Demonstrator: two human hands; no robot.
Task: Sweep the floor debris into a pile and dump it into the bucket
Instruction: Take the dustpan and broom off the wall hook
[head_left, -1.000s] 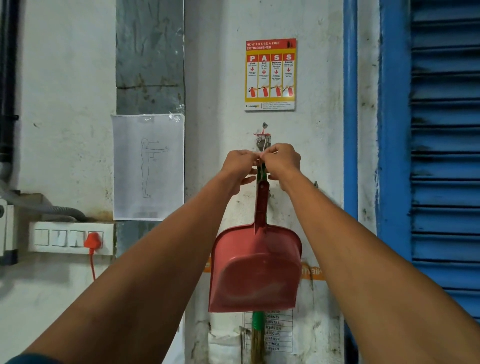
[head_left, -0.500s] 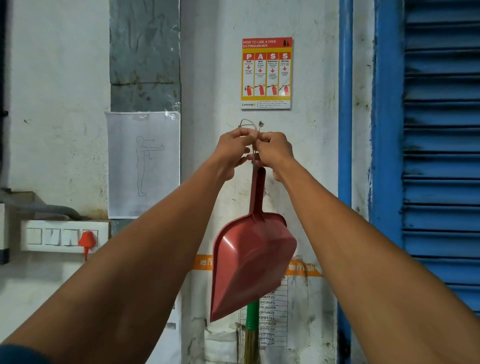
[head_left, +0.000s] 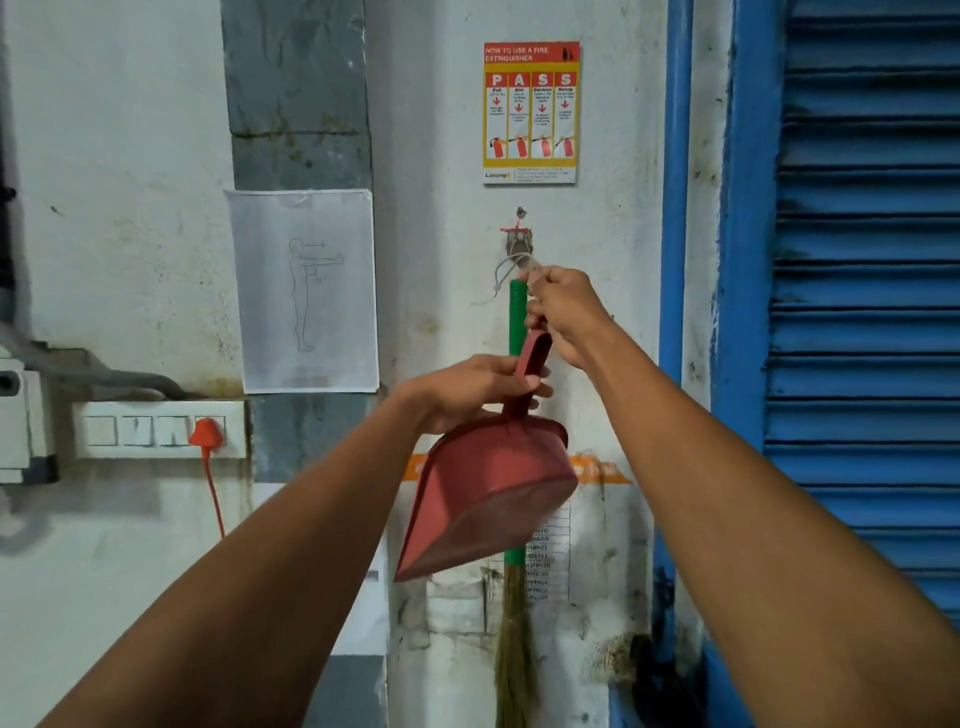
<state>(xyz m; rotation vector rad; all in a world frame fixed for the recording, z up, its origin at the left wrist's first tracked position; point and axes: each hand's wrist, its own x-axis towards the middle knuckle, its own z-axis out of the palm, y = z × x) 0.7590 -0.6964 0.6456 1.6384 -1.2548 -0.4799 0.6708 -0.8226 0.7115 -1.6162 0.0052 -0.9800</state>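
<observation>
1. Red plastic dustpan (head_left: 488, 499) hangs tilted in front of the wall, mouth down and to the left, off its hook (head_left: 519, 244); the bucket and the floor debris are out of view.
2. Likely trouble: the dustpan could swing and knock the broom (head_left: 517, 322) hanging just behind it, or the string (head_left: 498, 280) could snag on the hook if tugged sideways.
3. Left hand (head_left: 467, 389) has its fingers curled round the dustpan's handle just above the pan, carrying its weight.
4. Right hand (head_left: 563, 312) is clenched near the top of the green broom handle, pinching what looks like the loop below the hook; whether it also grips the broom is hard to tell.
</observation>
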